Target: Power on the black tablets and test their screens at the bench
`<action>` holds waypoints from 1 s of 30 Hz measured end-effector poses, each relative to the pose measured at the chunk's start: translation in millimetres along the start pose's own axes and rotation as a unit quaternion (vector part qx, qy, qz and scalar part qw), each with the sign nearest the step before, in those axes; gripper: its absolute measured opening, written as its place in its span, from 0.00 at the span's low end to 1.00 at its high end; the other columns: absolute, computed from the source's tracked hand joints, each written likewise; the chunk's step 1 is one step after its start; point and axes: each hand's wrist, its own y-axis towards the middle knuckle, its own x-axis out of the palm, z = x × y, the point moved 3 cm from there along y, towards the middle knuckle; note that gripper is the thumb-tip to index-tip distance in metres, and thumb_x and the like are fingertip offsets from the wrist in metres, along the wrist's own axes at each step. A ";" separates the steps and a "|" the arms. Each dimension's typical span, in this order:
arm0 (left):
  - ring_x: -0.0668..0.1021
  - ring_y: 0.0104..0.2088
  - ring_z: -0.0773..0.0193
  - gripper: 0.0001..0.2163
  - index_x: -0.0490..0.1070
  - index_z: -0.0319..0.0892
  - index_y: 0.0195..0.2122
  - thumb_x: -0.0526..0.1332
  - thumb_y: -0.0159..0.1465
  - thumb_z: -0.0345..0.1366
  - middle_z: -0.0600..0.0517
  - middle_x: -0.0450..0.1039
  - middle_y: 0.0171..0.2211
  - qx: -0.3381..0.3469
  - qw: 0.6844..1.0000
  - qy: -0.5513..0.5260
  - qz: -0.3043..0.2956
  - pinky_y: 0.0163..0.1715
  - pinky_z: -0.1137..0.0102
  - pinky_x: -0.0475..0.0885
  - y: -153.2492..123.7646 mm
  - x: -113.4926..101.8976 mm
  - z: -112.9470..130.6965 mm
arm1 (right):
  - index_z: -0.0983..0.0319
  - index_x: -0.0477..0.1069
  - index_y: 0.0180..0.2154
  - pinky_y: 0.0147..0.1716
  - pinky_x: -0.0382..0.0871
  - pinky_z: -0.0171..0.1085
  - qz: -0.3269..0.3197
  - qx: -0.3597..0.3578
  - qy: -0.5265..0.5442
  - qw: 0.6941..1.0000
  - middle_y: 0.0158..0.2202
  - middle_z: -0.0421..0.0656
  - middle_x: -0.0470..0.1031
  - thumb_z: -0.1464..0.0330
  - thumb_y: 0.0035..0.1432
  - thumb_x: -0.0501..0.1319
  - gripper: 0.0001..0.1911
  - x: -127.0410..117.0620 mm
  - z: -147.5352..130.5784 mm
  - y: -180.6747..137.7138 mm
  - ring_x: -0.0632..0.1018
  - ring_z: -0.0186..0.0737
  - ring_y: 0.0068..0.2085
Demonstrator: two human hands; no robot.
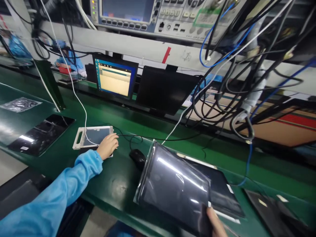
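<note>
The head-worn camera faces forward and down over the green workbench (118,187). The left hand (108,146) and right hand (216,222) lie near; the lit monitor (115,79) stands farther.

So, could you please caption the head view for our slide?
Right hand holding a glossy panel, left hand on a white-framed device.
</note>
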 end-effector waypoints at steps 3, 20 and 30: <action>0.63 0.62 0.47 0.10 0.72 0.38 0.43 0.56 0.66 0.36 0.37 0.69 0.54 0.007 1.000 0.015 -0.004 0.62 0.49 0.54 -5.3 -9.4 -0.3 | 0.57 0.78 0.32 0.25 0.78 0.31 0.029 0.019 0.061 0.998 0.32 0.36 0.82 0.58 0.26 0.79 0.26 0.9 -0.4 -2.6 0.81 0.38 0.26; 0.67 0.22 0.67 0.23 0.75 0.41 0.37 0.43 0.70 0.47 0.57 0.61 0.18 -0.112 0.934 -0.292 -0.176 0.28 0.72 0.66 -50.6 -53.5 109.9 | 0.55 0.77 0.33 0.30 0.80 0.27 -0.016 0.012 0.045 0.999 0.32 0.33 0.82 0.60 0.32 0.78 0.22 -11.1 5.0 8.6 0.82 0.34 0.30; 0.66 0.19 0.70 0.17 0.74 0.44 0.22 0.59 0.65 0.45 0.59 0.61 0.14 -0.118 0.930 -0.276 -0.213 0.21 0.73 0.57 -82.8 -68.0 151.0 | 0.55 0.77 0.31 0.23 0.76 0.22 -0.014 0.028 0.035 0.999 0.31 0.34 0.82 0.61 0.30 0.78 0.21 5.6 3.7 -3.1 0.82 0.34 0.30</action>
